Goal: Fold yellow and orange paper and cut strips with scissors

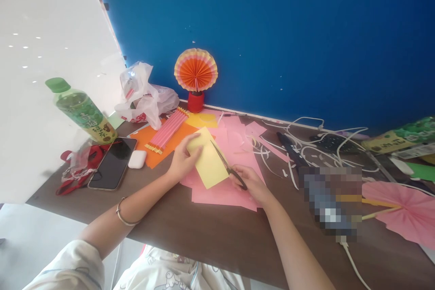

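A sheet of yellow paper (211, 170) is pinched at its upper left by my left hand (184, 159). In my right hand (249, 183) is a pair of scissors (234, 173), its blades pointing up and left along the sheet's right edge. The blades look close together; whether they grip the paper I cannot tell. Below the sheet lie several pieces of pink paper (227, 197). Just beyond my left hand rests a pleated pink paper strip with yellow ends (169, 130), on orange paper (154, 159).
An orange paper fan (196, 72) stands in a red holder (195, 102) by the blue wall. On the left are a green-capped bottle (83, 115), a phone (113, 165), a white earbud case (137, 159) and a plastic bag (142, 99). White cables (306, 122) and a pink fan (408, 208) lie right.
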A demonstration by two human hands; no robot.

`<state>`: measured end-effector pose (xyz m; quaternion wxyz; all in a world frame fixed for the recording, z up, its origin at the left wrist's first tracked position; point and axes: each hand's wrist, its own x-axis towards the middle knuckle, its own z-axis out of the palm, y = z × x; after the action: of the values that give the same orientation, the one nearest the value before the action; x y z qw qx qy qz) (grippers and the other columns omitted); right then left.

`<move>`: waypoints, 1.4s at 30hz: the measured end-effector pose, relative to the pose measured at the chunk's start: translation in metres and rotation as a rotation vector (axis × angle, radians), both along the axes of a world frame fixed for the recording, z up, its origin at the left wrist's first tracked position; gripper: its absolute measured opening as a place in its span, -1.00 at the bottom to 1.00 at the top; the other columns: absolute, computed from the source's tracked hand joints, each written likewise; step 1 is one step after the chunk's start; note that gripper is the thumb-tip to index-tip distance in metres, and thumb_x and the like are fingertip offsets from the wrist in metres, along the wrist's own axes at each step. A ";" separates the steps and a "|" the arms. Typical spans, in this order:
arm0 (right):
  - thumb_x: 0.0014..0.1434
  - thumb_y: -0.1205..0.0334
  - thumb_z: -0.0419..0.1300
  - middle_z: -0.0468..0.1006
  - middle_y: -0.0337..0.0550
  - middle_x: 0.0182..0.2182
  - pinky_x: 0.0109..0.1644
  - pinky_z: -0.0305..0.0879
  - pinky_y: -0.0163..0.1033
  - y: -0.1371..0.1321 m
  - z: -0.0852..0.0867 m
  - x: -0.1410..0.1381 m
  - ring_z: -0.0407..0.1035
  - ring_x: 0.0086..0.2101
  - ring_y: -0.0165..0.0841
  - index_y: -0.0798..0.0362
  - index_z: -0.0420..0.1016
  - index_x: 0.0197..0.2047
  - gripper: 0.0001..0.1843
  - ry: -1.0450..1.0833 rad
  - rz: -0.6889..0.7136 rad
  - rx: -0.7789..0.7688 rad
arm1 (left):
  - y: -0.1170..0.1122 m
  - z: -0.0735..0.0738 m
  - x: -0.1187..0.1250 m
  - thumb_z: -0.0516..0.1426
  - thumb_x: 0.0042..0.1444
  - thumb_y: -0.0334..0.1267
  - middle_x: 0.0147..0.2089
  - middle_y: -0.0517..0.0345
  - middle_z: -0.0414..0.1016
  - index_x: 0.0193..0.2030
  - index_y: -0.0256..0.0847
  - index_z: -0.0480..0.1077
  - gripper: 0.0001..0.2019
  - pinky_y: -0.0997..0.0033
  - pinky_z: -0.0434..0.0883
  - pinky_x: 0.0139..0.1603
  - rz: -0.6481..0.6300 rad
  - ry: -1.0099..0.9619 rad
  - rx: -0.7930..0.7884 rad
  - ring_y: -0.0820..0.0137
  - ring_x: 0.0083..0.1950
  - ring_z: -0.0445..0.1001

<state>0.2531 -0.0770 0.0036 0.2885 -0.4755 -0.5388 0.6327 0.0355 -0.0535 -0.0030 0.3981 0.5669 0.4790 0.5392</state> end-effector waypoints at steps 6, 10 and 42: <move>0.01 0.07 0.20 0.18 -0.38 -0.65 -0.53 -0.13 -0.32 0.001 -0.001 0.001 0.01 -0.63 -0.54 0.07 0.33 -0.42 -0.77 0.003 0.011 0.007 | 0.000 -0.002 0.000 0.11 0.09 -0.17 -0.03 0.02 0.40 0.05 -0.15 0.27 -0.63 0.45 0.45 -0.32 -0.018 0.000 0.004 0.37 -0.22 0.46; 0.01 0.08 0.20 0.17 -0.39 -0.66 -0.52 -0.13 -0.31 0.000 0.000 0.000 0.01 -0.63 -0.55 0.07 0.28 -0.48 -0.75 -0.009 0.011 -0.003 | 0.000 -0.002 0.000 0.11 0.08 -0.18 -0.03 0.03 0.40 0.05 -0.15 0.27 -0.63 0.45 0.45 -0.31 -0.015 0.037 0.013 0.38 -0.23 0.46; 0.00 -0.05 0.18 0.09 -0.41 -0.69 -0.52 -0.16 -0.30 0.001 0.001 -0.001 -0.02 -0.64 -0.54 0.03 0.13 -0.57 -0.61 0.023 0.039 0.011 | -0.002 -0.001 0.002 0.09 0.09 -0.22 -0.04 0.07 0.38 0.04 -0.14 0.25 -0.65 0.47 0.44 -0.28 -0.017 0.051 0.004 0.41 -0.22 0.43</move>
<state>0.2520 -0.0765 0.0048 0.2850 -0.4560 -0.5481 0.6406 0.0372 -0.0560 -0.0039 0.3891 0.5853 0.4829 0.5223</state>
